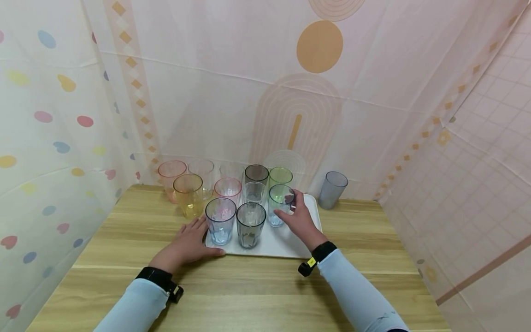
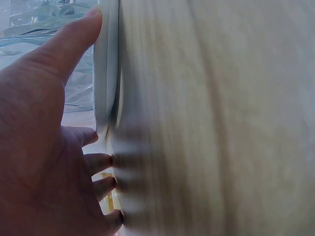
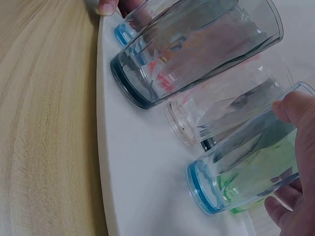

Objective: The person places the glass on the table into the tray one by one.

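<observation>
Pale-blue sleeves — black wristbands.

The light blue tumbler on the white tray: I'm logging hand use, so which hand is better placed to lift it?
Right. The right hand already grips the light blue tumbler; the left hand only rests against the white tray edge.

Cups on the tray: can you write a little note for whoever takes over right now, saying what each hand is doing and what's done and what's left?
Right hand: its grip is round the light-blue clear plastic cup, which stands upright on the white rectangular tray.
Left hand: fingers flat on the wooden table, thumb touching the tray's near-left corner.
On the tray: also a blue clear cup, a smoky grey cup and more behind.
Off the tray: an amber cup, a frosted grey cup, others at the back left.
Done: several cups sit on the tray. Left: the cups beside it.
</observation>
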The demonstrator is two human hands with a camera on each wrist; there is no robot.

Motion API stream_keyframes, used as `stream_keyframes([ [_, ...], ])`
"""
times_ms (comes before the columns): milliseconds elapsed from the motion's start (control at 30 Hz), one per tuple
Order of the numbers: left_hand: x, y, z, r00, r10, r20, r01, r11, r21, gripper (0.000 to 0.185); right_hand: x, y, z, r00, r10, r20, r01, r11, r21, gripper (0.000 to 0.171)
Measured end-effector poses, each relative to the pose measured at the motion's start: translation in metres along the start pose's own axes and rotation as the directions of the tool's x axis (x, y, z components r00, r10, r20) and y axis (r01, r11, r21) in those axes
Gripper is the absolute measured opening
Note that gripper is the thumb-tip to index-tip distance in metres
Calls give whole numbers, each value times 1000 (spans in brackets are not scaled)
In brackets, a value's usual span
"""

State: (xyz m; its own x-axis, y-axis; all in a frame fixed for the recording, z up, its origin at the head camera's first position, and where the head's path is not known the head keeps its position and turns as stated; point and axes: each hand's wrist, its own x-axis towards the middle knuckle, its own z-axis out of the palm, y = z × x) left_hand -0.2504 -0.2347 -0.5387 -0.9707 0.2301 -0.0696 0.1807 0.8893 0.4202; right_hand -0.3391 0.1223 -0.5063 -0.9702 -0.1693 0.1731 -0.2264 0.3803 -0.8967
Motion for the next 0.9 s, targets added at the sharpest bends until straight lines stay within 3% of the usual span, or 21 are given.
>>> stream_keyframes([
  [433, 2, 0, 0, 1000, 7, -2, -7, 1000, 2, 134, -6, 6, -14, 1000, 12, 7, -12, 1000, -21, 97],
  [633, 2, -1, -1, 1000, 7, -4, -7, 1000, 7, 134, -15, 16, -41, 996, -2, -85, 1, 1000, -12, 81],
  [733, 3, -1, 0, 1000, 9, 1, -9, 1000, 12, 135, -16, 24, -59, 977, 20, -213, -18, 1000, 9, 65],
  [900, 3, -1, 0, 1000, -1, 11, 1, 1000, 10, 135, -6, 41, -93, 898, 87, -431, -88, 996, 18, 57],
])
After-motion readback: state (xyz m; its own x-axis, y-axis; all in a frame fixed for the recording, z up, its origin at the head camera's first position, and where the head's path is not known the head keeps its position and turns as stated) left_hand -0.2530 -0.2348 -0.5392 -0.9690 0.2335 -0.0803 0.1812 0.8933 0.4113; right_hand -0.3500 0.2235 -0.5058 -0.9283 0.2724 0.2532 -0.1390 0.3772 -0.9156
